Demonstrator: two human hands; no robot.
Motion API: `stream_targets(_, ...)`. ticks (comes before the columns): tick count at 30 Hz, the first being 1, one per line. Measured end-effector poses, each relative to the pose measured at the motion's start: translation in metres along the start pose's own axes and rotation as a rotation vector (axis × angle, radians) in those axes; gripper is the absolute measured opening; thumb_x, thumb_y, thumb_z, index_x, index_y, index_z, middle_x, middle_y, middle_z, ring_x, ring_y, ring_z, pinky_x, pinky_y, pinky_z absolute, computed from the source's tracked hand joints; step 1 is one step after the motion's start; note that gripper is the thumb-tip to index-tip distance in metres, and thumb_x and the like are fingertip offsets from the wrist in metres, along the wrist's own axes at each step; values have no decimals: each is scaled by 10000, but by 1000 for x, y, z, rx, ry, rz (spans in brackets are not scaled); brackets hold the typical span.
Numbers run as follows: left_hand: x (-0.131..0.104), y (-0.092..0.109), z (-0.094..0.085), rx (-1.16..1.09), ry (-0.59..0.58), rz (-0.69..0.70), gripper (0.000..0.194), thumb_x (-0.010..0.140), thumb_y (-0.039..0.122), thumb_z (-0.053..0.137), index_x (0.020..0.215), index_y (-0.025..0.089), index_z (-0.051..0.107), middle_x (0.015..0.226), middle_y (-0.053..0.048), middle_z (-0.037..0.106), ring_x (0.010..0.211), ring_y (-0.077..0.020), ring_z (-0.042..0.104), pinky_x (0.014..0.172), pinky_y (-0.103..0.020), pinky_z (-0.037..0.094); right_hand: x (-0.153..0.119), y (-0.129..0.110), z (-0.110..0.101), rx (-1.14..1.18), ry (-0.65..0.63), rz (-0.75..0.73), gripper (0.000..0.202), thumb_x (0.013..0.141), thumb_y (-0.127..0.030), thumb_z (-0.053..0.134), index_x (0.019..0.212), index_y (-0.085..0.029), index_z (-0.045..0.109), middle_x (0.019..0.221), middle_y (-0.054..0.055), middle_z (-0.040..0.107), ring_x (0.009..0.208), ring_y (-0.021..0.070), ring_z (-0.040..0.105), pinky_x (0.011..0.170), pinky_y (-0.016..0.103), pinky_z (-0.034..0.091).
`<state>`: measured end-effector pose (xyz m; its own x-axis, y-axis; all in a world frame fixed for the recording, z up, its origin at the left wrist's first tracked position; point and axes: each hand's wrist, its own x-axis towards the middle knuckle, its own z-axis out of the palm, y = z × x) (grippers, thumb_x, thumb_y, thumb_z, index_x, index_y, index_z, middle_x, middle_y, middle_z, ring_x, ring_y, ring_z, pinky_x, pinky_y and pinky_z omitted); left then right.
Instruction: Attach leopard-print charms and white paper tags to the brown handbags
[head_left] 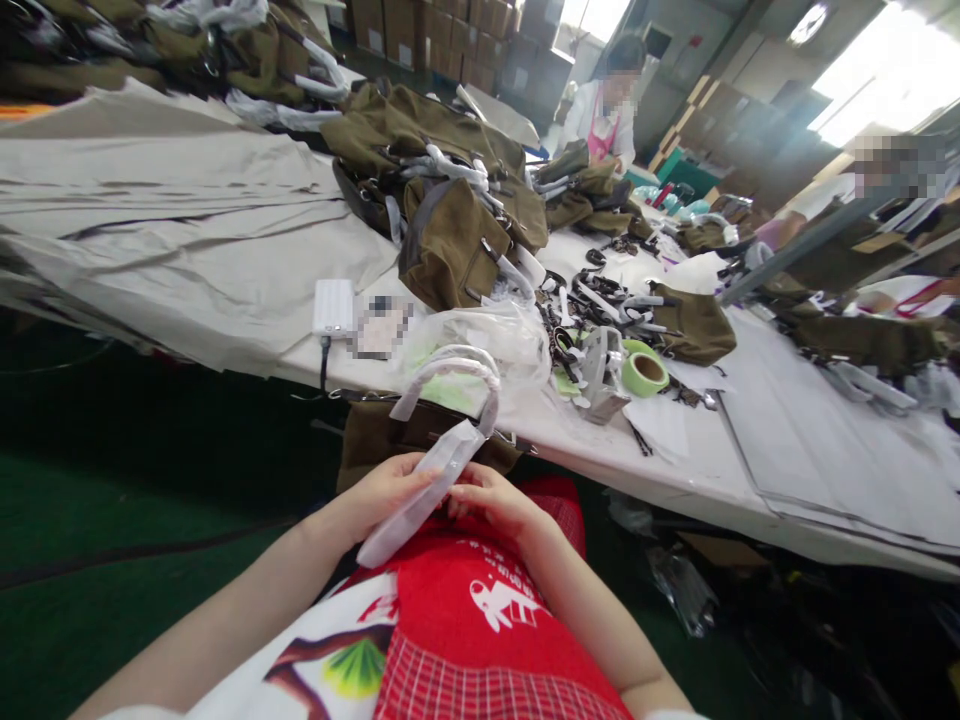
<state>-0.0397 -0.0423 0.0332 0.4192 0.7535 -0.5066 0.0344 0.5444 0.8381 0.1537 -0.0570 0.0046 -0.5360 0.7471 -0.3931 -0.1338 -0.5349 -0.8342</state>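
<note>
An olive handbag [364, 435] rests at the table's front edge, close against my body. Its curved handle [491, 390] is wrapped in white film, and a loose wrapped end [409, 510] slants down over the red apron. My left hand [390, 490] is behind this end with its fingers curled at the bag's near side. Opposite it, my right hand [491, 497] has bent fingers pressed together beside the wrapped end. Both sets of fingertips are partly hidden, and what they pinch cannot be made out.
Olive bags [457, 245] are heaped on the table behind, with clear plastic [487, 340] before them. Green tape [645, 370], a metal dispenser [602, 375] and loose straps lie to the right. A white power block [333, 308] with a cable sits left. A co-worker [600, 120] stands across.
</note>
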Motion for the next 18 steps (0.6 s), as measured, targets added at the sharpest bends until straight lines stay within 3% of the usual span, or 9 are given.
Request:
stream_targets(3, -9, -1, -7, 86, 38, 49, 567, 656, 575, 738, 1007, 133, 677, 954, -96, 729, 892, -258, 652, 793, -339, 513, 6, 11, 16, 53, -30, 112, 555, 681, -584, 767, 982, -133, 646, 717, 35, 682, 580, 131, 624, 546, 220, 468)
stream_targets(6, -24, -4, -14, 64, 94, 24, 653, 701, 670, 638, 1064, 129, 672, 953, -107, 731, 881, -266, 654, 799, -359, 520, 17, 21, 27, 62, 29, 174, 549, 674, -606, 754, 866, -102, 658, 674, 58, 677, 527, 124, 607, 492, 207, 442)
stream_targets(9, -46, -2, -21, 30, 131, 29, 773, 748, 712, 559, 1269, 141, 578, 1020, -127, 722, 862, -268, 668, 726, -350, 542, 25, 18, 34, 116, 74, 233, 487, 678, -553, 767, 782, -89, 660, 676, 71, 679, 487, 103, 573, 458, 196, 419)
stream_targets(13, -69, 4, -32, 158, 205, 130, 817, 685, 600, 707, 1371, 205, 508, 1178, -116, 683, 924, -267, 674, 733, -314, 554, 26, 0, 47, 266, 55, 246, 336, 709, -400, 785, 809, -97, 681, 709, 49, 671, 529, 94, 567, 507, 196, 436)
stream_targets(16, -72, 3, -41, 226, 257, 135, 677, 723, 578, 674, 1255, 166, 610, 916, -88, 740, 732, -235, 678, 672, -307, 551, 27, -7, 57, 305, 73, 203, 218, 780, -334, 735, 789, -122, 683, 718, 29, 655, 561, 89, 544, 527, 192, 419)
stream_targets(18, -70, 0, -43, 227, 290, 130, 587, 785, 616, 578, 1107, 136, 679, 734, -72, 717, 635, -227, 653, 607, -301, 535, 30, -6, 61, 317, 86, 209, 276, 850, -377, 655, 724, -132, 664, 694, 29, 642, 561, 94, 521, 517, 199, 406)
